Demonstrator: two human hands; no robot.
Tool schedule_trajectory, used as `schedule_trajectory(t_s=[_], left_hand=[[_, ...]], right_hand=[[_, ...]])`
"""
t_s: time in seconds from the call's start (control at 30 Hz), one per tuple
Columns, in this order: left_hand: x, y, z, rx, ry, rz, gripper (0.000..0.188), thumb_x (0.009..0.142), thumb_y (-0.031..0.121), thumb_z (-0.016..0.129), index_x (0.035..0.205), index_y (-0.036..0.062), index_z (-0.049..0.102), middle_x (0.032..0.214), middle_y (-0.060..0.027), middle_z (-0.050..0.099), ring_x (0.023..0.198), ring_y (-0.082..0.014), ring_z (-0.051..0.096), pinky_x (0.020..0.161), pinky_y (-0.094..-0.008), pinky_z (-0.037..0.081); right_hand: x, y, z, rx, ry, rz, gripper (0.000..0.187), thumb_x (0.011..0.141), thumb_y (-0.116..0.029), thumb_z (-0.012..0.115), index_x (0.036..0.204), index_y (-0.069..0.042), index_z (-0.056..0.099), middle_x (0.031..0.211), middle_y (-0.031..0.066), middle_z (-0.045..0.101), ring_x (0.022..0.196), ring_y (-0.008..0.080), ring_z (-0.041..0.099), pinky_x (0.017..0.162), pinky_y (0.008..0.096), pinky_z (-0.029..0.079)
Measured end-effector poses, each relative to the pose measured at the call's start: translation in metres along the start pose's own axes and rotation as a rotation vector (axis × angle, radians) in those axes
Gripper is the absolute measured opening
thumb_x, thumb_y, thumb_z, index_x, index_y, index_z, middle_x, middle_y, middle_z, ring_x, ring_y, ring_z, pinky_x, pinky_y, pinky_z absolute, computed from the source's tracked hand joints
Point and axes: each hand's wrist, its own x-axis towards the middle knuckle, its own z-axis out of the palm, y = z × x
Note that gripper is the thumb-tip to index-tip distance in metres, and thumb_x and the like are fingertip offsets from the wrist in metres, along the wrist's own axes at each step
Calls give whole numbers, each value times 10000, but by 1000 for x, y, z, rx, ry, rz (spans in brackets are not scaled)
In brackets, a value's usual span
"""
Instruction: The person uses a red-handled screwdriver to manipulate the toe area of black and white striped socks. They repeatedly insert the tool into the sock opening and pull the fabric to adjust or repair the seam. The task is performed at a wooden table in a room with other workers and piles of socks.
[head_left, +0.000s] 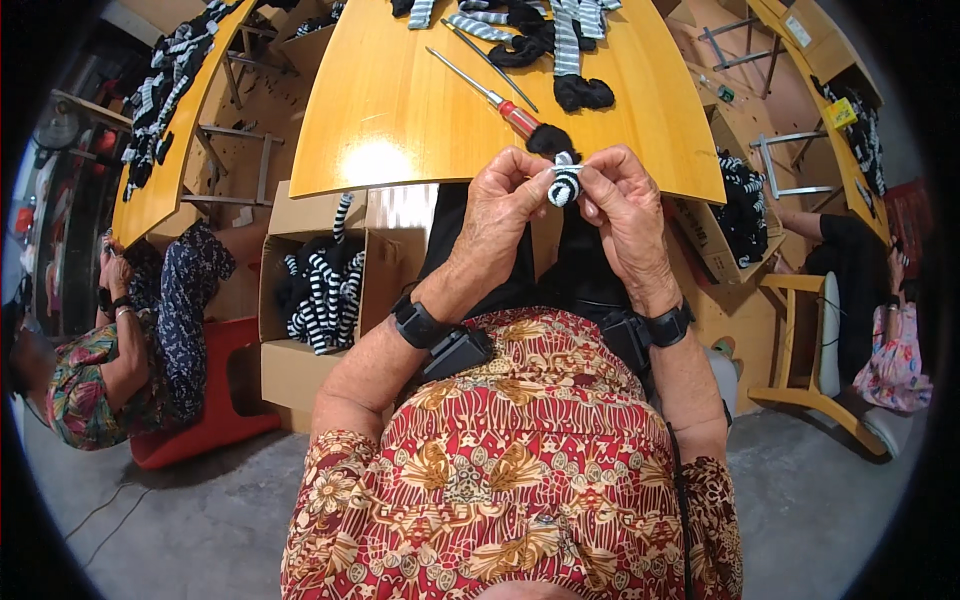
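Note:
Just past the table's near edge, my left hand (505, 200) and my right hand (625, 210) pinch a small piece of black-and-white striped knit fabric (563, 190) between thumbs and fingers. Its striped end faces me as a round, coiled shape. Beyond it, a black fluffy tuft (548, 139) lies at the table edge; whether it joins the striped piece is hard to see. A screwdriver with a red handle (515, 117) points away to the far left on the yellow table (400, 110). Beside it lies a thin dark rod (490, 66).
Striped and black knit pieces (567, 50) lie at the table's far side. Cardboard boxes (330, 385) of striped knit pieces flank my legs, left and right. A person (100, 370) sits on a red chair at left; another (890, 350) is at far right, near a wooden chair (790, 340).

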Motion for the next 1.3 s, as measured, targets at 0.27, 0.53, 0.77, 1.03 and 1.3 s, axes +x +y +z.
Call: schedule_trajectory(t_s=[0.27, 0.53, 0.77, 1.03, 1.3], left_hand=[[2, -6, -8, -217, -47, -90, 131, 935, 172, 630, 912, 86, 533, 786, 27, 539, 594, -30, 422, 515, -161, 336], [2, -4, -6, -153, -84, -171, 120, 959, 179, 589, 912, 94, 519, 749, 43, 504, 583, -23, 422, 494, -160, 320], [4, -2, 0, -19, 59, -98, 130, 956, 184, 592, 893, 88, 531, 754, 37, 523, 591, -17, 438, 504, -151, 336], [6, -11, -7, -217, 11, -157, 115, 967, 187, 577, 935, 93, 518, 761, 42, 518, 531, -21, 378, 481, -170, 308], [-3, -1, -2, -255, -173, -196, 126, 951, 176, 603, 989, 77, 533, 787, 46, 517, 546, -26, 400, 485, -166, 327]], right_hand=[[3, -6, 1, -29, 40, 97, 74, 909, -114, 647, 873, -73, 596, 687, -47, 553, 556, 17, 469, 485, 170, 355], [1, 6, -5, -47, 92, 9, 56, 899, -94, 654, 881, -59, 613, 724, -30, 582, 599, 21, 485, 500, 167, 349], [-1, -1, 7, -88, 37, 26, 60, 907, -100, 645, 895, -55, 608, 707, -46, 552, 608, 17, 473, 506, 162, 330], [2, 4, 2, -127, 80, 74, 66, 920, -103, 625, 889, -63, 583, 699, -46, 531, 576, 14, 459, 481, 159, 342], [8, 9, -9, 91, 57, 124, 74, 918, -112, 634, 919, -63, 578, 791, -20, 595, 629, 32, 522, 505, 165, 398]])
